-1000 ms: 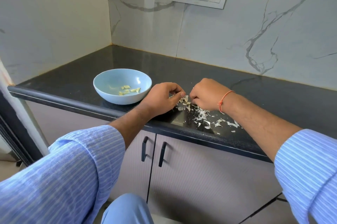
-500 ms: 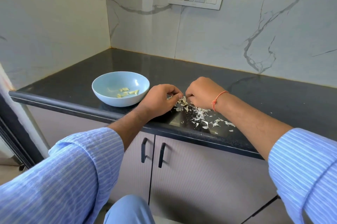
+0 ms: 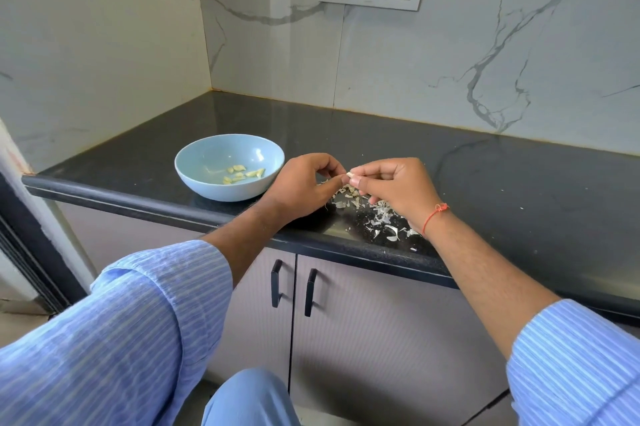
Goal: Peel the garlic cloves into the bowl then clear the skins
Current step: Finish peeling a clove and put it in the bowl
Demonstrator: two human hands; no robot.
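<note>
Both hands hover above the skins point(image 3: 379, 216), left hand point(image 3: 303, 188) and right hand point(image 3: 398, 188) pinching one garlic clove point(image 3: 350, 175).

Soft, even daylight fills my view, bright on the marble wall point(image 3: 450, 55) and dimmer toward the cabinet doors point(image 3: 363, 321) below. The polished black tabletop point(image 3: 398, 134) gives a pale sheen and mirrors the wall's veins. My hands throw only faint, short shadows. Focus is sharp throughout, with no motion blur. The wide lens bows the tabletop's front edge and stretches my striped sleeves point(image 3: 121, 339) at the corners.
</note>
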